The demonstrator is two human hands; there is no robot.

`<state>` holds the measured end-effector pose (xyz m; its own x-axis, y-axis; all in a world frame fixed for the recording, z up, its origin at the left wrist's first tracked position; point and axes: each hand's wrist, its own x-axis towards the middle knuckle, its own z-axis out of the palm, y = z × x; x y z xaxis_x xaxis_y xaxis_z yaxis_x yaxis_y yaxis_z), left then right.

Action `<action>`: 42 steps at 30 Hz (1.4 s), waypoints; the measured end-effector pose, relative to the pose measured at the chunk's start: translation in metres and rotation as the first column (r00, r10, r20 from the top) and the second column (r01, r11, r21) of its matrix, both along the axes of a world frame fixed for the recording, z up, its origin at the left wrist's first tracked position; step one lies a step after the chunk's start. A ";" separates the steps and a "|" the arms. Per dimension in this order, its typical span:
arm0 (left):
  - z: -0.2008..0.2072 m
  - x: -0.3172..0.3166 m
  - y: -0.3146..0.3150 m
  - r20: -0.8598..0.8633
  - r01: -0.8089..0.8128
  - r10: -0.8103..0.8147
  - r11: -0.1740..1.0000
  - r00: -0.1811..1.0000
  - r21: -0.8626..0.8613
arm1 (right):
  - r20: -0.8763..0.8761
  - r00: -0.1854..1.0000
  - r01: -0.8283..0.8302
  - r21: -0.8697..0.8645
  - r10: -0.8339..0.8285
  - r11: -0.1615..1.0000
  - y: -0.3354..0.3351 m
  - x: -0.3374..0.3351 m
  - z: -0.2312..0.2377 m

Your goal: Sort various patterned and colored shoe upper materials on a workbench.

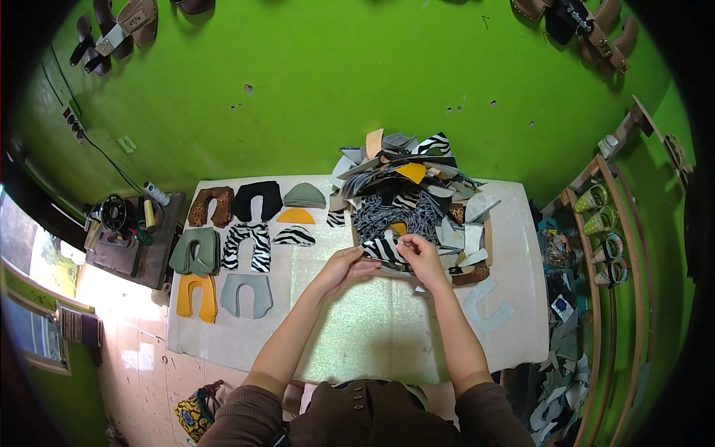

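Above the near side of the table, a zebra-striped cut piece (380, 250) is held by both of my hands. My left hand (345, 270) has its left end between thumb and fingers. The right end is pinched in my right hand (423, 261). Just beyond my hands, a big heap of offcuts (391, 212) in grey, black, zebra print, yellow and tan spills from a box, whose contents hide most of it. Left of the heap lie a small zebra-striped scrap (336, 218), a zebra half-round piece (294, 236), a yellow half-round piece (296, 216) and green half-round pieces (304, 196).
U-shaped stacks lie at the left: leopard print (202, 208), black (258, 195), green (190, 253), zebra (232, 246), yellow (188, 298) and grey (242, 296). A pale U-shaped piece (491, 316) lies at the right. A sewing machine (114, 214) stands left; a shoe rack (573, 201) leans right.
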<state>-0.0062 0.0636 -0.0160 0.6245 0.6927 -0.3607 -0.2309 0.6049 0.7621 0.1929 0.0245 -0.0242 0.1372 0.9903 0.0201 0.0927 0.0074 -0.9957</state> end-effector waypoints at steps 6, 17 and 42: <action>0.001 -0.001 -0.003 -0.053 0.031 -0.029 0.999 0.998 0.040 | 0.049 0.997 0.059 0.003 -0.059 0.998 0.001 -0.022 0.003; -0.002 -0.004 -0.006 0.120 -0.048 0.053 0.998 0.991 -0.044 | -0.413 0.903 0.061 -0.155 -0.121 0.986 0.007 -0.028 0.000; 0.000 -0.044 -0.011 -0.007 -0.046 0.046 0.999 0.999 0.028 | 0.261 0.965 -0.052 0.032 0.042 0.998 0.003 -0.096 -0.006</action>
<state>-0.0500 0.0526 -0.0156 0.5893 0.7305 -0.3452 -0.2521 0.5722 0.7804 0.0970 0.0271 -0.0305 0.0760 0.9933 0.0868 0.3468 0.0553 -0.9363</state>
